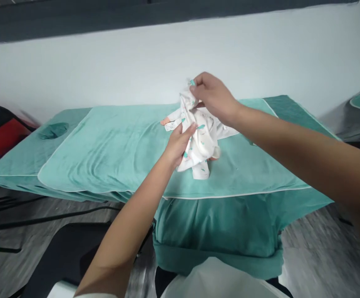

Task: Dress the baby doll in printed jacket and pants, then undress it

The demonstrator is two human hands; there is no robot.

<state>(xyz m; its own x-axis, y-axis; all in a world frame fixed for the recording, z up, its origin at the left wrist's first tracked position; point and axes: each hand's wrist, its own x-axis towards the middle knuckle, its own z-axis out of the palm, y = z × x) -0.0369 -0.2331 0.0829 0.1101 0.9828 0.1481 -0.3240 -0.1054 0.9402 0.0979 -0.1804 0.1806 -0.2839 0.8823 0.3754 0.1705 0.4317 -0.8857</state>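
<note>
A white garment (200,142) printed with small teal figures is bunched up between my two hands, above a teal-covered bed. My left hand (179,145) grips its left side, thumb on top of the cloth. Higher up, my right hand (212,93) pinches the garment's upper edge between thumb and fingers. Beneath and behind it lies more white printed cloth (228,128), with a sleeve-like part (174,118) pointing left. That part ends in a peach-coloured tip (165,121); whether this is cuff or something inside is unclear. Another printed flap (201,170) hangs toward me.
The long bed (118,153) has a teal cover with white piping and a face hole (54,130) at its left end. Behind it stands a white wall (136,70). A black chair (68,248) is at lower left, a red-and-black seat (3,132) at far left.
</note>
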